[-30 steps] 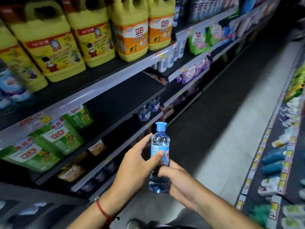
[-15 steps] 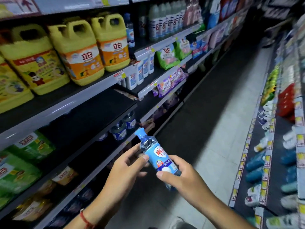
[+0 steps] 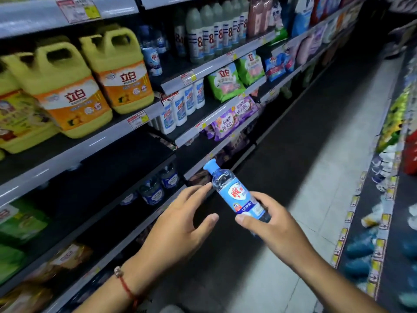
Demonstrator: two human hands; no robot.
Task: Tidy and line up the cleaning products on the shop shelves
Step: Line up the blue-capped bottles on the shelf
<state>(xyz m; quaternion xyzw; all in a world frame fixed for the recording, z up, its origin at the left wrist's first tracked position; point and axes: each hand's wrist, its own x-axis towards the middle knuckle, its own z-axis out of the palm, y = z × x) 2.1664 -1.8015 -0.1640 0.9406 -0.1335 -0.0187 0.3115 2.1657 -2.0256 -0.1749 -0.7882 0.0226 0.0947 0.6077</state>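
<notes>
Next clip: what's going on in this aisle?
A person stands in a shop aisle of cleaning products, holding a small clear bottle with a blue cap and blue label. The right hand grips its lower part, tilted with the cap toward the shelves. The left hand is open, one fingertip touching the bottle near the neck. Similar bottles sit on a low shelf; yellow jugs stand higher up.

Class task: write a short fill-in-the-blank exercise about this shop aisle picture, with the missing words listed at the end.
1. The small bottle has a ___ cap.
2. The ___ hand grips the bottle.
3. The left hand wears a red ___ at the wrist.
4. The big jugs on the shelf are ___.

Missing words: blue; right; string bracelet; yellow
</notes>
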